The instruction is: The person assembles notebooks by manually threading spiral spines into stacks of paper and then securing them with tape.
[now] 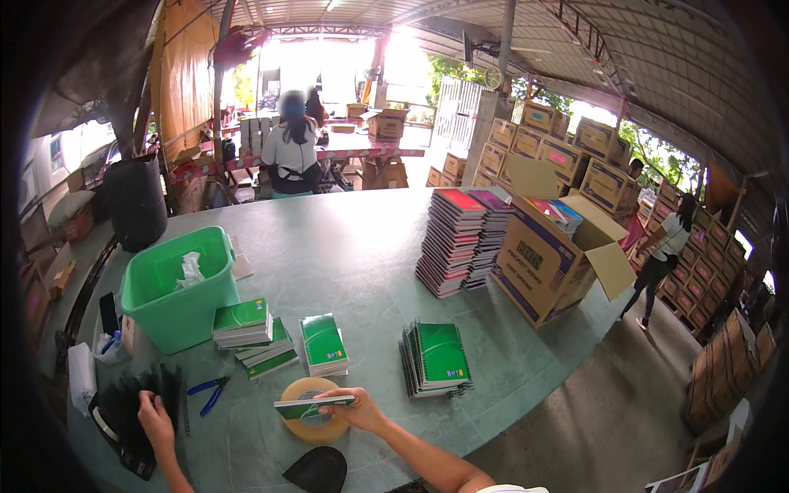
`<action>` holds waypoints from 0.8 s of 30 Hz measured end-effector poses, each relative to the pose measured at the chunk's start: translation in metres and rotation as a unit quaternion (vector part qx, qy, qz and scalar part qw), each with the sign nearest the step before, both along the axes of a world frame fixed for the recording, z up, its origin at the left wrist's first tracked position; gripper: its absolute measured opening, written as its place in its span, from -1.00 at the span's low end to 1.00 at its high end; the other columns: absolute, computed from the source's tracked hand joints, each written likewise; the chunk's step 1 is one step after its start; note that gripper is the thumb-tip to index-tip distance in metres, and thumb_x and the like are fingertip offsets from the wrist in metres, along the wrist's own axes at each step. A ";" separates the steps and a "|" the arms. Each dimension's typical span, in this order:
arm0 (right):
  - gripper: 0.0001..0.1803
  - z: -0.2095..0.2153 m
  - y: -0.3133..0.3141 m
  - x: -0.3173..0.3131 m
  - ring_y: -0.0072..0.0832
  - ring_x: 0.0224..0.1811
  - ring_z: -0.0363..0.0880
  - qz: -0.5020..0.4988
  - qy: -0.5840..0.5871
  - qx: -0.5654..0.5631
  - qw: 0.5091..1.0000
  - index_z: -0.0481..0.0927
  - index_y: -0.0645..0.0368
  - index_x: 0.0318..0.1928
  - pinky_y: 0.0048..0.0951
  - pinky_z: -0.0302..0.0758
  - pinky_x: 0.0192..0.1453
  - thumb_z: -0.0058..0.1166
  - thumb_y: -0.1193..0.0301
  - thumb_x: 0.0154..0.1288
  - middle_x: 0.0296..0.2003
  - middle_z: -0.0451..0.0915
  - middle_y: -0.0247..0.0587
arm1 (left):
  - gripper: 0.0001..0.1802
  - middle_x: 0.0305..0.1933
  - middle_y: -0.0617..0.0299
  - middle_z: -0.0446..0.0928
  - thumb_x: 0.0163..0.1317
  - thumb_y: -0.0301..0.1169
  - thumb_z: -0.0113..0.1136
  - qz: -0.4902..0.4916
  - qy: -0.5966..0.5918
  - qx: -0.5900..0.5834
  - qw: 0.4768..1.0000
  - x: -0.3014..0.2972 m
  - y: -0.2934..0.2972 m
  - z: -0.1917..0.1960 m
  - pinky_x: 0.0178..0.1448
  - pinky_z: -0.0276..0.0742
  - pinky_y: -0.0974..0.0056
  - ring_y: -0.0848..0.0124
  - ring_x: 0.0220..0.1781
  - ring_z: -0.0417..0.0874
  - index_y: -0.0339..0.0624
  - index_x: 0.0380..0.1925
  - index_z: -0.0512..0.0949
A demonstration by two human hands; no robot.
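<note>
My right hand (353, 408) is closed on a thin green notebook (308, 403), held edge-on above a roll of clear tape (316, 429). My left hand (156, 421) has its fingers curled in at a heap of black spiral binding coils (136, 394); how many it grips is hidden. Blue-handled pliers (212, 393) lie between the heap and the tape. Beyond are stacks of green notebooks without coils (324, 338), (243, 319) and loose ones (271, 352). To the right stands a stack of coil-bound green notebooks (441, 353).
A green bin (177, 287) holds white scraps. Tall stacks of red (454, 238) and purple notebooks (491, 230) stand beside an open carton (542, 263). A black rounded pad (316, 470) lies near me. Other people (292, 152), (670, 246) are farther off, with piled cartons at right.
</note>
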State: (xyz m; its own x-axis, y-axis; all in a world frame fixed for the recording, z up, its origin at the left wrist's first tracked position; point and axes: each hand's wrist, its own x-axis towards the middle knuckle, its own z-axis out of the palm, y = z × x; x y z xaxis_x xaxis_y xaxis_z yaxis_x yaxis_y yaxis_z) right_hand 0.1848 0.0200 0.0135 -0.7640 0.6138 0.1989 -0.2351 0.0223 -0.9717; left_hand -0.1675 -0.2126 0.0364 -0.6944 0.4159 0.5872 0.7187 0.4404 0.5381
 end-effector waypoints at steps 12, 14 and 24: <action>-0.73 -0.007 0.005 -0.002 -0.67 -0.12 0.53 0.025 -0.004 -0.010 1.000 0.62 0.24 -0.10 -0.61 0.44 0.05 0.21 0.58 0.13 -0.14 0.64 -0.29 | -0.77 -0.46 0.39 0.36 0.16 -0.50 0.20 -0.129 -0.242 0.297 0.915 0.062 0.002 0.074 -0.51 0.30 0.54 0.68 -0.48 0.36 -0.21 -0.17 0.46; -0.73 -0.014 0.011 -0.003 -0.65 -0.11 0.53 0.042 0.018 0.002 0.999 0.62 0.25 -0.10 -0.59 0.45 0.06 0.20 0.60 0.13 -0.13 0.64 -0.26 | -0.71 -0.43 0.39 0.38 0.18 -0.43 0.21 -0.176 -0.319 0.388 0.847 0.051 0.001 0.068 -0.51 0.33 0.53 0.67 -0.46 0.37 -0.21 -0.11 0.44; -0.69 0.000 0.000 -0.002 -0.64 -0.14 0.52 -0.009 -0.042 -0.002 0.999 0.60 0.30 -0.07 -0.60 0.48 -0.02 0.21 0.58 0.13 -0.14 0.62 -0.29 | -0.47 -0.23 0.11 0.62 0.14 -0.46 0.13 -0.411 -0.322 -0.193 0.831 0.144 0.061 0.000 -0.32 0.53 0.31 0.45 -0.48 0.53 -0.27 0.16 0.33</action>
State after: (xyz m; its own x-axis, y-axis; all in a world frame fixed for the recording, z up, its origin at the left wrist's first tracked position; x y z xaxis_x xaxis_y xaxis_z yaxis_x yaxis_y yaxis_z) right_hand 0.1823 0.0196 0.0130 -0.7663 0.6288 0.1320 -0.1523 0.0219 -0.9881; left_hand -0.0234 -0.1515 0.0368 -0.2019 0.9760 -0.0821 0.4802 0.1717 0.8602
